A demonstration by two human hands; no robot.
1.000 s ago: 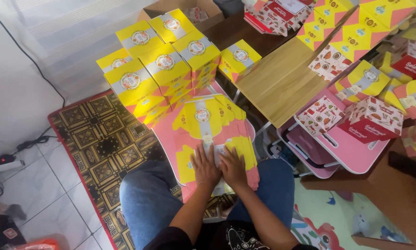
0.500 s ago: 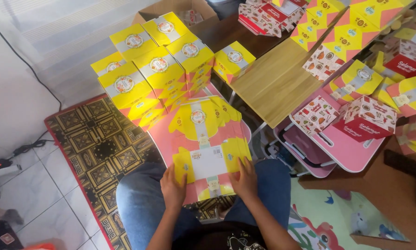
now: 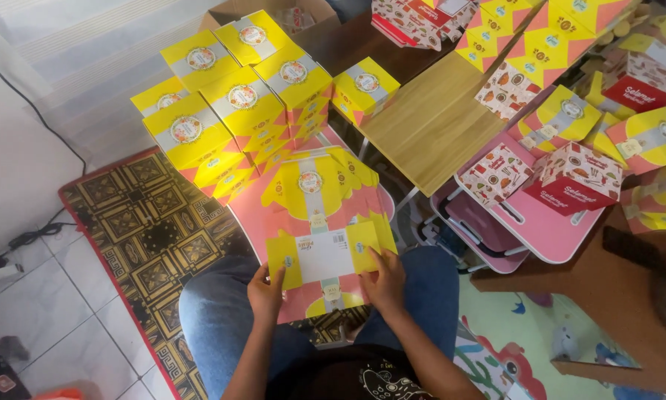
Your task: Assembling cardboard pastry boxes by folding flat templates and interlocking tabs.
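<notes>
A wooden table [image 3: 436, 122] is seen ahead, with a stack of finished yellow boxes [image 3: 229, 111] to its left. On the lap, atop a pile of flat pink-and-yellow sheets [image 3: 318, 200], a flat box blank [image 3: 322, 255] is held. Its left flap is pinched by the left hand [image 3: 266, 292] and its right flap is pressed by the right hand [image 3: 385, 280], fingers apparently spread. Folding seems just begun; both side flaps would next need raising along their creases.
</notes>
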